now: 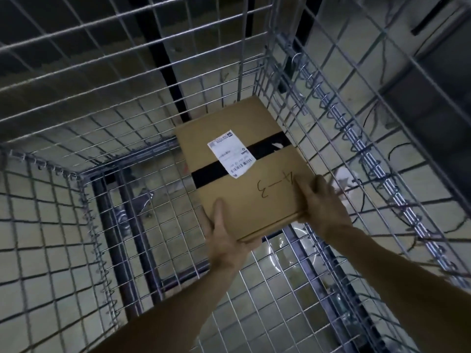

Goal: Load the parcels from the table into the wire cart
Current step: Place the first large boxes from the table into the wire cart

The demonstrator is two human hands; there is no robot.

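Observation:
A flat brown cardboard parcel (244, 171) with a black tape band, a white shipping label and handwritten marks is inside the wire cart (84, 159), low near the mesh floor by the far right corner. My left hand (225, 240) grips its near left corner, thumb on top and fingers underneath. My right hand (322, 202) grips the near right edge, fingers curled over the side. Both forearms reach down into the cart. Whether the parcel touches the floor of the cart I cannot tell.
Wire mesh walls rise on the left, far and right sides, joined by spiral wire hinges (356, 138). The mesh floor (165, 225) shows concrete ground beneath. A caster wheel (285, 245) shows under the near right corner.

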